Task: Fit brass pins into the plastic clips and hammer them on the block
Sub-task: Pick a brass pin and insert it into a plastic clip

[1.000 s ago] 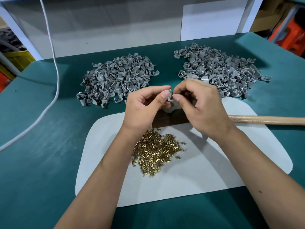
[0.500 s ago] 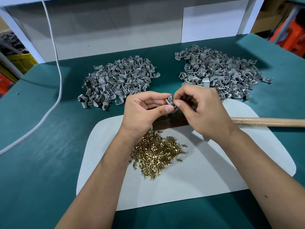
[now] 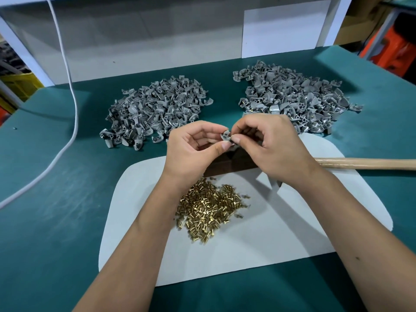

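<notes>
My left hand (image 3: 193, 147) pinches a small grey plastic clip (image 3: 225, 136) between thumb and forefinger, held above the dark block (image 3: 229, 165). My right hand (image 3: 270, 145) pinches a brass pin (image 3: 231, 138) against that clip with thumb and forefinger. A heap of loose brass pins (image 3: 209, 206) lies on the white mat (image 3: 258, 239) below my hands. Two piles of grey clips sit on the green table: the left pile (image 3: 155, 109) and the right pile (image 3: 292, 95). The hammer's wooden handle (image 3: 364, 163) sticks out to the right from behind my right hand; its head is hidden.
A white cable (image 3: 67, 91) runs down the left side of the green table (image 3: 49, 210). A white panel and grey wall (image 3: 281, 30) close the back. Orange and yellow crates stand beyond the table's far corners.
Both hands dropped slightly toward the block while keeping hold of the clip. The right fingers have brought the pin onto the clip.
</notes>
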The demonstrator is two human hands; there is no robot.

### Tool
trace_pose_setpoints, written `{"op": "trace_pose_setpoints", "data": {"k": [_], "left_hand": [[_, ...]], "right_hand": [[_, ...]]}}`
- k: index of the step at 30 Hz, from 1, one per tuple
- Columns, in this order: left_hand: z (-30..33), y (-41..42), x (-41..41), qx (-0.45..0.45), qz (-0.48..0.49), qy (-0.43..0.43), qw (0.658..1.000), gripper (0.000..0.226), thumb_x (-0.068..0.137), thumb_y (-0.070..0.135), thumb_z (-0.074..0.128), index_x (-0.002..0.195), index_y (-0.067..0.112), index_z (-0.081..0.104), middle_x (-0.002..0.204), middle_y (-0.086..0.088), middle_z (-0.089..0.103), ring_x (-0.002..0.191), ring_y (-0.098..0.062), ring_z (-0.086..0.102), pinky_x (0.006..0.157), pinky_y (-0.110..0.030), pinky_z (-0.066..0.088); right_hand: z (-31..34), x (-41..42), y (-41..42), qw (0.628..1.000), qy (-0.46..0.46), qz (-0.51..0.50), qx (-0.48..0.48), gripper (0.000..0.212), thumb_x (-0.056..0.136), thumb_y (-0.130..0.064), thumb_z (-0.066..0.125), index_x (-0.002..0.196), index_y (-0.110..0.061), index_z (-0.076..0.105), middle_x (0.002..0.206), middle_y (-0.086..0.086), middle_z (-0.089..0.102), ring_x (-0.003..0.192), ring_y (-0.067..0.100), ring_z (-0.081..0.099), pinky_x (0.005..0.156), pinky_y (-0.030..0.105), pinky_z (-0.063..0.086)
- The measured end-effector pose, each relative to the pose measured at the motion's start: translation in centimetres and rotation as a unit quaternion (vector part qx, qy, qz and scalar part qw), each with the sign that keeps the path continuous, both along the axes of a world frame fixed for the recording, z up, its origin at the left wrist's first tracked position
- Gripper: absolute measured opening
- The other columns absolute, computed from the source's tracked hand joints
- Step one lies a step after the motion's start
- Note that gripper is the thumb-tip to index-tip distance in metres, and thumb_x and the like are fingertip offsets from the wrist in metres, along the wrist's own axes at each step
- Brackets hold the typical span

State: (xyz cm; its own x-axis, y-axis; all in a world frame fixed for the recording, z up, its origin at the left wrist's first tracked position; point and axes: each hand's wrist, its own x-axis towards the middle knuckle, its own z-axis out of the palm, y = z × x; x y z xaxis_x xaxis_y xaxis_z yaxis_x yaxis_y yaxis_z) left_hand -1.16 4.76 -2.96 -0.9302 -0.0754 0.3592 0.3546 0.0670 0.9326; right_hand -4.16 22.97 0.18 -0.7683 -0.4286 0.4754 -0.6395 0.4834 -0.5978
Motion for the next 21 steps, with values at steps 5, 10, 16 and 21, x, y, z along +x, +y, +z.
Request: {"op": "trace_pose_setpoints", "data": {"k": [5, 10, 16, 21], "left_hand": [[-0.4, 0.6, 0.2, -0.115, 0.070, 0.015, 0.991, 0.014, 0.082, 0.002, 0.081, 0.092, 0.012, 0.077, 0.098, 0.000, 0.078, 0.102, -0.014, 0.072, 0.096, -0.035, 0.057], [-0.5, -0.1, -0.3, -0.174, 0.107, -0.040, 0.978, 0.012, 0.080, 0.009, 0.084, 0.081, 0.019, 0.078, 0.109, 0.007, 0.076, 0.115, -0.009, 0.065, 0.108, -0.037, 0.046], [-0.5, -0.1, -0.2, -0.148, 0.096, -0.082, 0.981, 0.009, 0.082, 0.008, 0.083, 0.083, 0.017, 0.080, 0.115, 0.006, 0.075, 0.106, 0.005, 0.067, 0.094, -0.010, 0.046], [-0.4, 0.0, -0.1, -0.120, 0.081, -0.097, 0.985, 0.010, 0.082, 0.006, 0.082, 0.083, 0.015, 0.080, 0.116, 0.004, 0.075, 0.104, 0.005, 0.068, 0.094, -0.014, 0.049]], "right_hand": [[1.8, -0.7, 2.6, 0.996, -0.046, -0.013, 0.072, 0.006, 0.092, -0.017, 0.073, 0.090, -0.021, 0.076, 0.080, -0.014, 0.071, 0.077, 0.000, 0.065, 0.071, 0.009, 0.045], [2.2, -2.3, 7.3, 0.945, -0.125, -0.080, 0.293, 0.009, 0.087, -0.025, 0.079, 0.080, -0.023, 0.074, 0.072, -0.012, 0.072, 0.069, 0.003, 0.067, 0.063, 0.019, 0.048], [0.8, -2.1, 8.1, 0.925, -0.171, -0.047, 0.337, 0.021, 0.079, -0.025, 0.086, 0.089, -0.028, 0.068, 0.078, -0.012, 0.066, 0.071, 0.002, 0.059, 0.058, 0.013, 0.040], [1.7, -2.6, 8.6, 0.934, -0.169, -0.044, 0.313, 0.008, 0.091, -0.011, 0.072, 0.092, -0.015, 0.065, 0.082, -0.004, 0.071, 0.076, 0.018, 0.067, 0.075, 0.038, 0.054]]}}
